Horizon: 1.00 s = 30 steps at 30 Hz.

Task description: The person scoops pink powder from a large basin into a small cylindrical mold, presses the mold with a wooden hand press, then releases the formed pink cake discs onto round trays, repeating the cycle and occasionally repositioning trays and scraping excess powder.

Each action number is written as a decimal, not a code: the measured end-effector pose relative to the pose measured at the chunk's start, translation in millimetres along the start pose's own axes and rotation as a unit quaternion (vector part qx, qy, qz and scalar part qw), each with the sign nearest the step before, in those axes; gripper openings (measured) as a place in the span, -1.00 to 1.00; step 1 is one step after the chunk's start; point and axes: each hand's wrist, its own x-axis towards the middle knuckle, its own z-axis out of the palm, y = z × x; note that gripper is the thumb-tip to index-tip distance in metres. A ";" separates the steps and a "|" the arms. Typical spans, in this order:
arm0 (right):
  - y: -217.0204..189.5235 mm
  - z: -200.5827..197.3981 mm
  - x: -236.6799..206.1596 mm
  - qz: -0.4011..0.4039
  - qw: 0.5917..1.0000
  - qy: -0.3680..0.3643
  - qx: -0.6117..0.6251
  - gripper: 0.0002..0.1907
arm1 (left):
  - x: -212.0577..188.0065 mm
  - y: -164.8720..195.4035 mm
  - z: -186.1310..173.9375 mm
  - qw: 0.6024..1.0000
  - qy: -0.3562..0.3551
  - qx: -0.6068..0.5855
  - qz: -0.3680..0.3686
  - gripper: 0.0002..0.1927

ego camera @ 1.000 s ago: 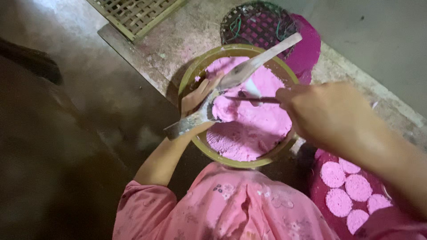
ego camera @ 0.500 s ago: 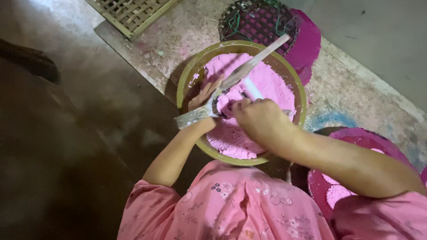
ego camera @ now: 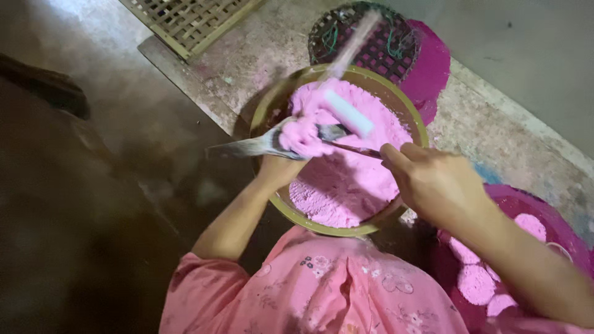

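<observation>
Pink dough (ego camera: pixel 346 185) fills a round brass-coloured bowl (ego camera: pixel 272 111) at the centre of the view. The left hand (ego camera: pixel 281 170) is closed around the handle end of a flat metal scraper (ego camera: pixel 247 147), whose blade carries a lump of the pink dough (ego camera: pixel 303 137) just above the bowl's left rim. The right hand (ego camera: pixel 436 182) has its fingers curled in a pinch on a thin dark-handled spoon (ego camera: pixel 346 145); the spoon's metal tip touches the lump on the scraper. A white bar-shaped tool (ego camera: pixel 349 114) lies tilted across the dough in the upper part of the bowl; its far end is blurred.

The bowl stands on a rough, pink-dusted slab (ego camera: pixel 247 55). Behind the bowl, touching its far rim, is a dark woven basket (ego camera: pixel 383 46) resting on a magenta basin (ego camera: pixel 433 62). A bamboo lattice tray (ego camera: pixel 185 18) lies at the upper left, well apart from the bowl. At the lower right, under the right forearm, a magenta tray (ego camera: pixel 544 216) holds flat round pink discs (ego camera: pixel 476 281). The person's pink floral garment (ego camera: pixel 322 284) occupies the lower edge of the view.
</observation>
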 end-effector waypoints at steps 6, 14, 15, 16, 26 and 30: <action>-30.0 -5.5 29.4 -0.128 0.985 -0.071 -0.086 -0.72 | 21.6 32.1 19.6 0.965 -0.100 0.219 0.101 -0.16; 6.7 -54.9 -4.1 0.046 0.972 -0.207 -0.102 -0.65 | 27.0 36.9 -13.8 0.972 -0.063 0.227 -0.009 -0.41; 5.2 -49.3 -2.5 0.034 0.972 -0.205 -0.109 -0.65 | 28.4 40.5 -17.7 0.970 -0.074 0.231 -0.021 -0.38; 0.0 -38.1 3.9 -0.005 0.978 -0.172 -0.114 -0.59 | 29.3 44.2 -19.3 0.968 -0.089 0.232 -0.037 -0.35; -11.5 -2.3 9.8 0.007 0.994 -0.099 -0.043 -0.74 | 29.3 30.3 -8.6 0.967 -0.045 0.206 -0.142 -0.34; -7.5 29.1 11.2 0.061 0.975 0.067 0.201 -0.64 | 24.5 15.6 -15.5 0.968 0.019 0.242 -0.069 -0.34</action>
